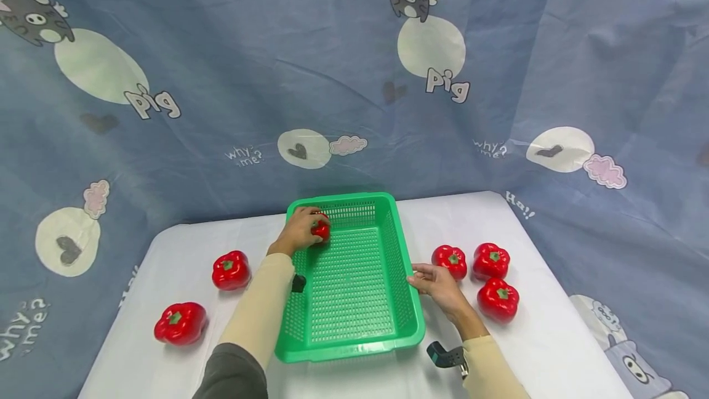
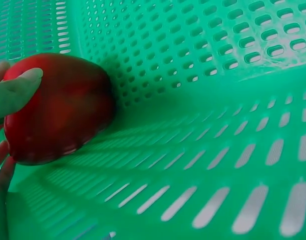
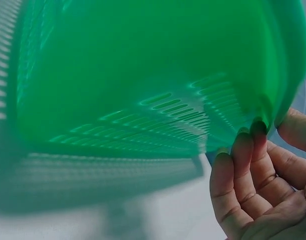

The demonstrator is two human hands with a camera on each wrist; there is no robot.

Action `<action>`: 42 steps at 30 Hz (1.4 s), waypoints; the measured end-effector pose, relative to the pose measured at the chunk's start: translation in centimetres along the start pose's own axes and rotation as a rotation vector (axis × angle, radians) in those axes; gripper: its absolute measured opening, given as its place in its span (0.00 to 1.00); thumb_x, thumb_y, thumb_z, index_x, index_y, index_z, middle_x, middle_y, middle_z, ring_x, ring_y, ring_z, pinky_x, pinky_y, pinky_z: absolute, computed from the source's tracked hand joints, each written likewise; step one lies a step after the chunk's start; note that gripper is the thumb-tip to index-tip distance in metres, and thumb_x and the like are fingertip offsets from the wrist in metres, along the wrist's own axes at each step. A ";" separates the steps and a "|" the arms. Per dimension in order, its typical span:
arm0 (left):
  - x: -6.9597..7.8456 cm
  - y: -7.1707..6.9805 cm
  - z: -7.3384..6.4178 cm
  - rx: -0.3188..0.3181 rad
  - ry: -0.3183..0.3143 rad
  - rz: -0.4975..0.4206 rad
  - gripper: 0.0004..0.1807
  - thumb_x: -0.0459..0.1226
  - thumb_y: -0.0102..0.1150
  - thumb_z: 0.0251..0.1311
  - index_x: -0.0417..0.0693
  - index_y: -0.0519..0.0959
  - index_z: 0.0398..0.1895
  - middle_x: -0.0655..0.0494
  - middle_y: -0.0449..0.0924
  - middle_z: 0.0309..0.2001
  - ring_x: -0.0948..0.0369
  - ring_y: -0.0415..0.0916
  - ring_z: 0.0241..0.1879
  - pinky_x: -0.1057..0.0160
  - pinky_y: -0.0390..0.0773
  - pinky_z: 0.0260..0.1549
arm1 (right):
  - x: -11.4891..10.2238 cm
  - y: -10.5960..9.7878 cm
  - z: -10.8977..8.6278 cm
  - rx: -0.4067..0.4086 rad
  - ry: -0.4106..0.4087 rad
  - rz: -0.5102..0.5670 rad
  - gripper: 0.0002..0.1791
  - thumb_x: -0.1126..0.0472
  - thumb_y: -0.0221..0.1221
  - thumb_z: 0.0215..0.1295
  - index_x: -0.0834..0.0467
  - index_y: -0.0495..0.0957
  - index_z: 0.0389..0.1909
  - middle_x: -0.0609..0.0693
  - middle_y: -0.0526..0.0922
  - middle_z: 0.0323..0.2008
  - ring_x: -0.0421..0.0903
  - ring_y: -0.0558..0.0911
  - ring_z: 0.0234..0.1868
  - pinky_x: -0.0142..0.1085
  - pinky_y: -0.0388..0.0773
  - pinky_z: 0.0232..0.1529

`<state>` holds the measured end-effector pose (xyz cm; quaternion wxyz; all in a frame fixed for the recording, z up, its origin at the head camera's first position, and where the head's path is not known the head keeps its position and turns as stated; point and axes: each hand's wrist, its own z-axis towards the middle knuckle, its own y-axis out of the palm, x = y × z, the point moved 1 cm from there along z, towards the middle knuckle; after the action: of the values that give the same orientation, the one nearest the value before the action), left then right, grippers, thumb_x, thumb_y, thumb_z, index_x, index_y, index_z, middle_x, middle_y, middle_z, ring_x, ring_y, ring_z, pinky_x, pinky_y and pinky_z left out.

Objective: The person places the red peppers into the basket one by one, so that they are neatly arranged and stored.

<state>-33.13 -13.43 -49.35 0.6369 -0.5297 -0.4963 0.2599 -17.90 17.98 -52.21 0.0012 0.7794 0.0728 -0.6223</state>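
Note:
A green plastic basket (image 1: 350,288) with slotted walls stands in the middle of the white table. In its far left corner, my left hand (image 1: 299,231) grips a red bell pepper (image 1: 322,229). The left wrist view shows the thumb and fingertips round one end of that bell pepper (image 2: 63,110), close to the basket's perforated floor (image 2: 192,45). At the basket's right side, my right hand (image 1: 434,285) holds the rim. In the right wrist view, the thumb lies at the rim's edge and the fingers (image 3: 260,165) touch the wall from outside.
Right of the basket lie three red bell peppers, one (image 1: 450,261) just behind my right hand, another (image 1: 491,260) farther right, and a third (image 1: 498,300) nearer. Two bell peppers (image 1: 231,270) (image 1: 180,323) lie on the left. A blue printed cloth (image 1: 343,79) hangs behind the table (image 1: 244,233).

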 end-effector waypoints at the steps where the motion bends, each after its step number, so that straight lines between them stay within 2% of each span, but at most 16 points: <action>1: -0.1 0.0 -0.2 0.004 -0.006 -0.005 0.19 0.34 0.70 0.53 0.53 0.82 0.49 0.43 0.64 0.67 0.43 0.54 0.68 0.40 0.63 0.63 | 0.0 0.1 0.0 -0.007 0.000 -0.003 0.23 0.65 0.61 0.64 0.72 0.72 0.58 0.57 0.83 0.36 0.46 0.83 0.36 0.35 0.82 0.41; 7: -0.3 -0.6 -1.6 0.018 0.024 -0.010 0.19 0.39 0.70 0.54 0.51 0.81 0.50 0.41 0.64 0.67 0.41 0.53 0.68 0.38 0.62 0.63 | 0.2 0.6 0.0 -0.045 0.023 0.001 0.24 0.64 0.60 0.65 0.73 0.70 0.59 0.55 0.82 0.36 0.45 0.82 0.36 0.34 0.81 0.41; 15: 0.0 -3.4 -4.2 0.061 0.064 -0.078 0.22 0.41 0.68 0.56 0.46 0.79 0.54 0.42 0.67 0.65 0.41 0.57 0.66 0.33 0.57 0.62 | 0.0 0.7 0.5 -0.066 0.020 -0.040 0.24 0.64 0.60 0.65 0.72 0.71 0.59 0.54 0.81 0.35 0.46 0.82 0.36 0.37 0.82 0.42; 23: -0.7 -5.4 -7.5 0.129 0.104 -0.118 0.23 0.40 0.69 0.54 0.45 0.79 0.54 0.39 0.68 0.64 0.40 0.58 0.65 0.35 0.57 0.64 | -0.6 0.2 0.3 -0.033 0.055 -0.106 0.24 0.62 0.61 0.65 0.68 0.73 0.59 0.54 0.83 0.34 0.49 0.84 0.36 0.41 0.83 0.45; 28: -1.7 -5.5 -10.3 0.155 0.075 -0.138 0.23 0.38 0.70 0.53 0.46 0.79 0.54 0.39 0.68 0.64 0.40 0.59 0.65 0.34 0.55 0.64 | -0.6 0.1 0.0 -0.023 0.058 -0.110 0.23 0.63 0.61 0.65 0.68 0.72 0.59 0.54 0.84 0.33 0.50 0.85 0.36 0.41 0.83 0.44; 33: -2.9 -5.3 -13.2 0.172 0.048 -0.122 0.23 0.39 0.69 0.53 0.49 0.79 0.54 0.42 0.68 0.64 0.41 0.59 0.65 0.33 0.54 0.63 | -0.6 0.1 -0.2 -0.013 0.064 -0.121 0.23 0.63 0.60 0.65 0.68 0.73 0.59 0.53 0.83 0.32 0.49 0.84 0.35 0.41 0.83 0.45; 37: -4.1 -5.7 -15.7 0.186 0.028 -0.110 0.23 0.40 0.69 0.54 0.50 0.78 0.54 0.42 0.69 0.63 0.41 0.60 0.64 0.34 0.54 0.61 | -0.8 0.1 -0.3 -0.022 0.046 -0.127 0.24 0.63 0.60 0.65 0.69 0.72 0.59 0.54 0.84 0.33 0.49 0.84 0.36 0.42 0.83 0.46; 42: -5.8 -6.7 -18.9 0.174 -0.058 -0.096 0.27 0.39 0.72 0.49 0.49 0.77 0.55 0.40 0.68 0.62 0.41 0.59 0.63 0.32 0.52 0.60 | -1.0 0.1 -0.2 -0.034 0.032 -0.137 0.24 0.63 0.60 0.65 0.69 0.71 0.60 0.54 0.84 0.33 0.49 0.84 0.38 0.44 0.81 0.49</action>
<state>-19.45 -28.35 -44.17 0.6774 -0.4403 -0.5151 0.2862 -17.93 17.80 -51.19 -0.0296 0.7821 0.1366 -0.6073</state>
